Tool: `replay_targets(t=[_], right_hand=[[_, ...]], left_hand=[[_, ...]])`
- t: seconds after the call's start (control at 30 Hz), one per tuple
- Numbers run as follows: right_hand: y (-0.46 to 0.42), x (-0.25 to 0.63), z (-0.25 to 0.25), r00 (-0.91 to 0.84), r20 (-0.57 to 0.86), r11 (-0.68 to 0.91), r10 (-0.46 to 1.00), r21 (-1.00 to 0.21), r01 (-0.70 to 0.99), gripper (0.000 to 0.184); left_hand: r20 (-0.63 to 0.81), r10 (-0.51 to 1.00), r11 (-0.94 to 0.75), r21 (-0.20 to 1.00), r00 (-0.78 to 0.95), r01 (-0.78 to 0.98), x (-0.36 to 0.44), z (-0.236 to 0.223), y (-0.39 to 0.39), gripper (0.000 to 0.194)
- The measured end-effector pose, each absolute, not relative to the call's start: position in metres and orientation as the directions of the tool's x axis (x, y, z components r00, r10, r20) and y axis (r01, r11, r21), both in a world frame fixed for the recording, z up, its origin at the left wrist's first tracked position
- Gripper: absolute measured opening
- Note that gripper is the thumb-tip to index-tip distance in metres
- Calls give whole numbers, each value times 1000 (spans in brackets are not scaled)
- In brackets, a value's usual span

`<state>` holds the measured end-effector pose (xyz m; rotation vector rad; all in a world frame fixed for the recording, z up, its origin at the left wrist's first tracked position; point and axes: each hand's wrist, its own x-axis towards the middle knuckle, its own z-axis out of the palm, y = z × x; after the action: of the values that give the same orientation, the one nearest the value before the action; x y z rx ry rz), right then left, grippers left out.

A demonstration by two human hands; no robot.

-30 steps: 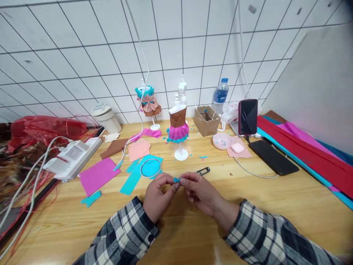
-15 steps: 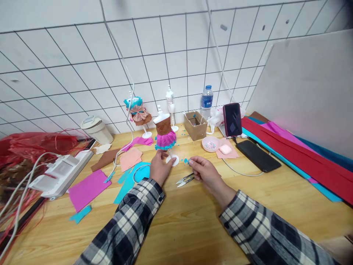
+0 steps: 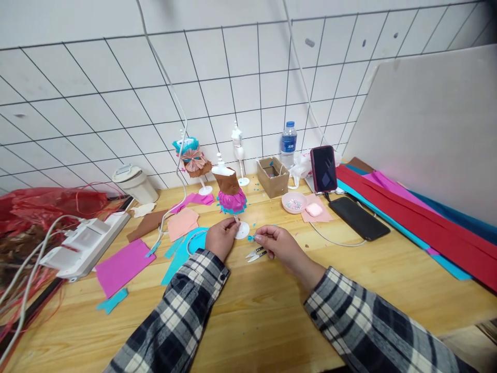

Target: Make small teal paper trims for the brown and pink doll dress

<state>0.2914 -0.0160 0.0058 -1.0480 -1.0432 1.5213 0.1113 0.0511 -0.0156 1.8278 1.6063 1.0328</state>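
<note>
My left hand (image 3: 222,238) grips the white stand of a miniature dress form (image 3: 229,189) near its round base, and the form leans to the left. It wears a brown crepe-paper bodice and a magenta ruffled skirt with a blue lower edge. The fingertips of my right hand (image 3: 277,241) are pinched at a small blue paper scrap (image 3: 251,238) beside the base. Just below those fingers, a pair of thread snips (image 3: 256,254) lies on the table, partly covered by the hand.
Behind stand a dressed form (image 3: 194,160) and a bare white form (image 3: 238,150). A cardboard box (image 3: 273,178), pink bead dish (image 3: 294,202), water bottle (image 3: 288,142) and phones (image 3: 324,168) are at the right. Blue paper (image 3: 180,267) and magenta paper (image 3: 126,267) lie left, near a power strip (image 3: 83,248).
The dress form has tipped to the left, and its base has lifted on one side. My right hand has moved left, nearer the base, and the blue scrap has come along with it.
</note>
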Motion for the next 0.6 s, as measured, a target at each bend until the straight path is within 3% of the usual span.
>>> replay_targets(t=[0.13, 0.23, 0.37, 0.47, 0.6], right_hand=[[-12, 292, 7, -126, -91, -119, 988, -964, -237, 35], [-7, 295, 24, -134, -39, -64, 990, -980, -189, 32], [2, 295, 54, -164, 129, 118, 978, -990, -72, 22], [9, 295, 59, -138, 202, 193, 970, -978, -74, 20], [15, 305, 37, -153, 144, 132, 978, -988, -85, 24]], left_hand=[[250, 966, -190, 850, -59, 491, 114, -10, 46, 29], [198, 965, -171, 973, -172, 156, 120, -4, 31, 37], [86, 995, -89, 993, -40, -82, 133, 8, 8, 29], [-70, 986, 142, 819, 150, -556, 139, 17, 1, 33], [-163, 957, 289, 619, 241, -730, 137, 21, 7, 35]])
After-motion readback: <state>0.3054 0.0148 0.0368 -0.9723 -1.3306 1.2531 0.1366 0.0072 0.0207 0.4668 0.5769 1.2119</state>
